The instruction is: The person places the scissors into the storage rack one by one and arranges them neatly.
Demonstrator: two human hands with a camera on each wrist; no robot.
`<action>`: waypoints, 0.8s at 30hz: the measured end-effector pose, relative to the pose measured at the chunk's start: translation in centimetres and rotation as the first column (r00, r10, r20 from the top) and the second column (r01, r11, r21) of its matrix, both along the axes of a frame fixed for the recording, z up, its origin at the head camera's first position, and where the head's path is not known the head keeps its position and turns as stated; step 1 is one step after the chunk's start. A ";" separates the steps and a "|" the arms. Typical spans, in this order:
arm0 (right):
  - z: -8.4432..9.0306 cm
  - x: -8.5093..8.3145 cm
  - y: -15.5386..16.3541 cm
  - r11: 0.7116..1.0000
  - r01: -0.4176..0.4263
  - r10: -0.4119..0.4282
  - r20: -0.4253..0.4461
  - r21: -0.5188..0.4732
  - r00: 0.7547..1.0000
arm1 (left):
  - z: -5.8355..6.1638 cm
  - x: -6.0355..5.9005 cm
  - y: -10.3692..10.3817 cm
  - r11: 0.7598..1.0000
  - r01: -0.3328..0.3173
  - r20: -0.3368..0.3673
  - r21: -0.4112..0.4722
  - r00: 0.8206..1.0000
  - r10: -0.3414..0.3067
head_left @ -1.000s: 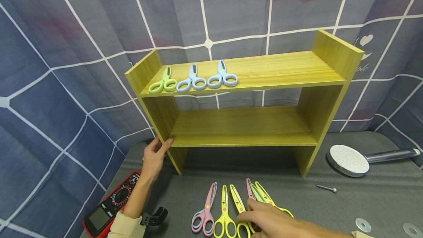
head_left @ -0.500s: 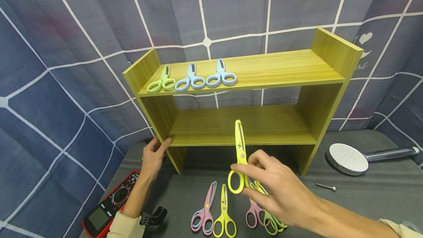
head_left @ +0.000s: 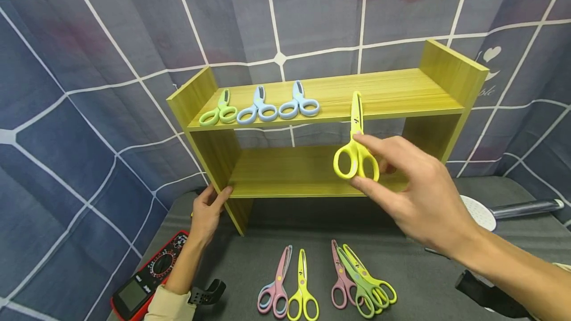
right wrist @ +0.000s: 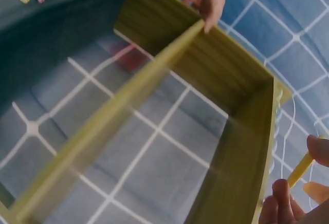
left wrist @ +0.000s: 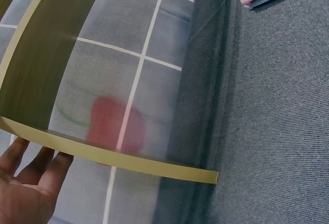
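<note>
I note a yellow pair of scissors (head_left: pixel 355 155) at centre frame against a yellow-green wood-grain shelf (head_left: pixel 392 94). On its top board, upper left: one green pair (head_left: pixel 218 112) and two light blue pairs (head_left: pixel 277 107). Along the bottom edge, pink, yellow and green scissors (head_left: pixel 327 284) on a dark grey mat (head_left: pixel 446 281). I record a blue-grey backdrop (head_left: pixel 89 63) with a white grid, and a red-cased black multimeter (head_left: pixel 149 281) at lower left.

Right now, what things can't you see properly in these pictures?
- Round white shower head: head view, mostly hidden behind the right hand.
- Red multimeter with a grey screen: head view, cut off by the bottom edge, dial markings too small to read.
- Yellow plastic scissors held in the right hand: right wrist view shows only a blurred sliver at the edge.
- Left hand on the yellow wooden shelf: left wrist view, cut off at the corner.
</note>
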State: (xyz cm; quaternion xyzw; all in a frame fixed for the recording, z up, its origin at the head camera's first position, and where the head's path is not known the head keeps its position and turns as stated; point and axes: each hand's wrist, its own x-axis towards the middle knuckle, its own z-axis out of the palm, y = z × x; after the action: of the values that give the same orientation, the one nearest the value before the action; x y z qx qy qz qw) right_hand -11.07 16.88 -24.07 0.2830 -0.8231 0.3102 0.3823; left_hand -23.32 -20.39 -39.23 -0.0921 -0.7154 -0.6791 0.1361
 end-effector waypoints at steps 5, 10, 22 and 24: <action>1.6 -0.9 0.3 0.994 0.092 -0.093 -0.009 -0.062 0.996 | 0.0 0.1 -0.1 1.000 0.005 -0.007 0.017 1.000 -0.004; 2.2 -2.3 0.4 0.985 0.139 -0.148 -0.090 -0.103 0.985 | 0.0 0.1 0.1 0.999 0.004 -0.017 0.039 1.000 -0.004; 5.6 -5.6 -0.2 0.977 0.214 -0.215 0.100 0.027 0.971 | 0.1 0.0 0.4 0.999 0.000 -0.014 0.037 1.000 0.001; 6.1 -6.1 -0.4 0.975 0.218 -0.224 0.154 0.054 0.962 | 0.2 0.1 0.3 0.999 -0.006 -0.008 0.033 1.000 0.007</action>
State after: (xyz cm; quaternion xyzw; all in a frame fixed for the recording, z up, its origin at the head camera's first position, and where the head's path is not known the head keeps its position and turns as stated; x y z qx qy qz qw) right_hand -17.16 16.44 -18.01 0.1708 -0.8829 0.2722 0.3423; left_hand -23.23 -20.06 -39.07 -0.0903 -0.7039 -0.6900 0.1427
